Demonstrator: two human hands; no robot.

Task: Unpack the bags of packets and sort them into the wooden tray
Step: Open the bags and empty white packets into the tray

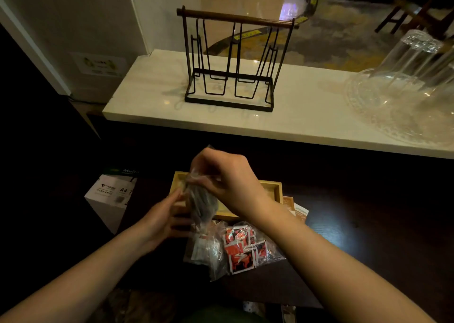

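A clear plastic bag of dark packets hangs upright over the wooden tray. My right hand pinches the bag's top from above. My left hand holds the bag's lower left side, fingers reaching toward it. In front of the tray lie a clear bag of red and white packets and another clear bag with white packets. The tray's inside is mostly hidden by my hands and the bag.
Orange and white packets lie right of the tray on the dark table. A white A4 paper box stands at the left. Behind, a white counter carries a black wire rack and upturned glassware.
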